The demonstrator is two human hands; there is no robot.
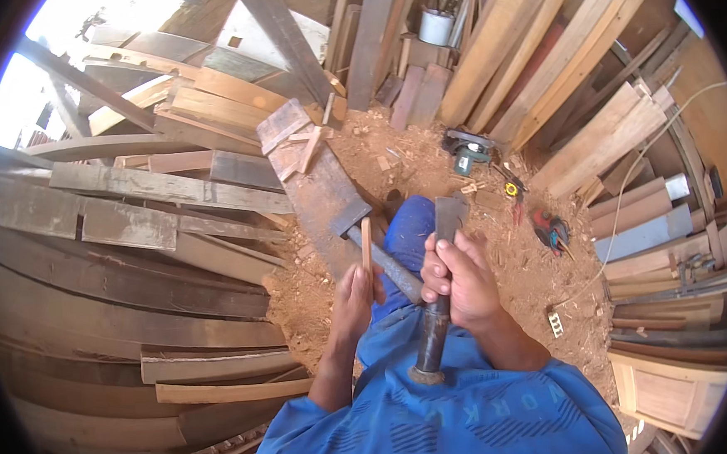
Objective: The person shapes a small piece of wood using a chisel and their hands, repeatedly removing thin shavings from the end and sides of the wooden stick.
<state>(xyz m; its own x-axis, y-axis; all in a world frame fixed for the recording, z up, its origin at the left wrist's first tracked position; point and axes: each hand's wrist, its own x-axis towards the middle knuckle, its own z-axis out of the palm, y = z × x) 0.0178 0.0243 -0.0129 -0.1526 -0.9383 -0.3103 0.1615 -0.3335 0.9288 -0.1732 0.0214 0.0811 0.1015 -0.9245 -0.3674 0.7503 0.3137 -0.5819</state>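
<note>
Floor (515,259) sawdust-strewn (planks (170,187) stacked around); right fingers (435,270) grip chisel (449,218), left fingers (355,287) wooden strip (366,242).

Woodworking shop: stacked planks (170,187), leaning boards (490,53), sawdust-strewn floor (528,304), green power tool (464,163).

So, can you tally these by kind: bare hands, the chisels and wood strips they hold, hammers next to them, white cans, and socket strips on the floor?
Hands: 2 (left hand, right hand)
Chisel: 1
Wood strip: 1
Hammer: 1
White can: 1
Socket strip: 1
Total: 7
</note>
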